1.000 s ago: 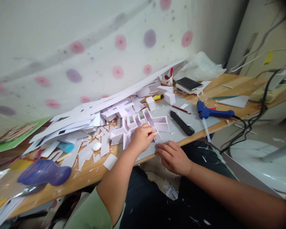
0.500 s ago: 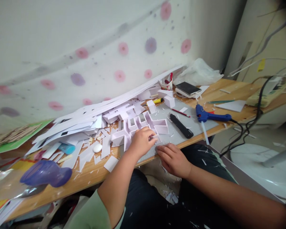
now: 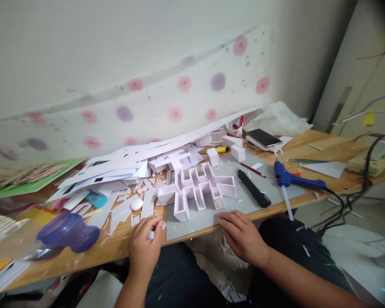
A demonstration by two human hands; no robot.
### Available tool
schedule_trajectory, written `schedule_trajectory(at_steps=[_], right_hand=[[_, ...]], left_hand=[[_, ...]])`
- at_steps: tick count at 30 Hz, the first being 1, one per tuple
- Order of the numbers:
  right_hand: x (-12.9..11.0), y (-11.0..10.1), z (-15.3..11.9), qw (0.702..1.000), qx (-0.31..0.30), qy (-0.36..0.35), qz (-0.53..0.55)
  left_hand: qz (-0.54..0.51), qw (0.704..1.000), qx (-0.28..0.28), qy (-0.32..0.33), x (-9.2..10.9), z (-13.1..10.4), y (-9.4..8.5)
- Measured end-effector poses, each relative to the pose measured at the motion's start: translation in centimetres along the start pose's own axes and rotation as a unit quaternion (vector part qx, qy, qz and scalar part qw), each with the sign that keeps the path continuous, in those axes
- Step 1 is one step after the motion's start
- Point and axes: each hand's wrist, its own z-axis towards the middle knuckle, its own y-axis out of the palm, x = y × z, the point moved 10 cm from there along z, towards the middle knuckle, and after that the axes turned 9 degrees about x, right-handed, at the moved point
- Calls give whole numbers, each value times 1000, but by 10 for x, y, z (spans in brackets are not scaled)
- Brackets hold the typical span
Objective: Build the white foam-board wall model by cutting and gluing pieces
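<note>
A white foam-board model [image 3: 197, 190] with several open, box-like arms stands on the grey cutting mat [image 3: 186, 231]. My left hand [image 3: 146, 241] is at the table's front edge, left of the mat, its fingers closed on a small white piece [image 3: 152, 234]. My right hand [image 3: 244, 237] rests on the mat's front edge, right of the model, fingers out and holding nothing. A black cutter [image 3: 253, 188] lies on the mat to the right of the model. Beyond it is a blue glue gun [image 3: 298, 179] with a white stick and a dark cable.
White board sheets and scraps [image 3: 115, 171] lie along the back and left. A purple container [image 3: 69, 231] is at the front left, near a white round object [image 3: 136, 204]. A red pencil [image 3: 253, 169], a yellow cutter [image 3: 218, 150] and a black phone [image 3: 264, 137] lie farther back.
My left hand has moved off the model, left and toward the table's front edge, with a small white piece. The model is now uncovered. The camera view has shifted; my right hand stays near the mat edge.
</note>
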Motion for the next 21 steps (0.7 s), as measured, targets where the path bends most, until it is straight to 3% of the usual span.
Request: schedule_trajectory(at_steps=[2, 4, 7, 10, 14, 21], right_hand=[[5, -12, 6, 998, 29, 28, 46], [13, -25, 15, 993, 59, 60, 81], [26, -36, 31, 990, 73, 90, 78], [36, -39, 43, 990, 68, 112, 54], [42, -38, 49, 989, 64, 129, 31], [51, -13, 55, 990, -66, 120, -26]], left_hand=[[72, 995, -20, -62, -44, -12, -7], [138, 982, -86, -92, -79, -23, -4], [186, 966, -145, -109, -107, -30, 1], [191, 955, -182, -131, -113, -32, 9], [186, 946, -219, -149, -103, -31, 19], [121, 960, -182, -172, -87, -29, 13]])
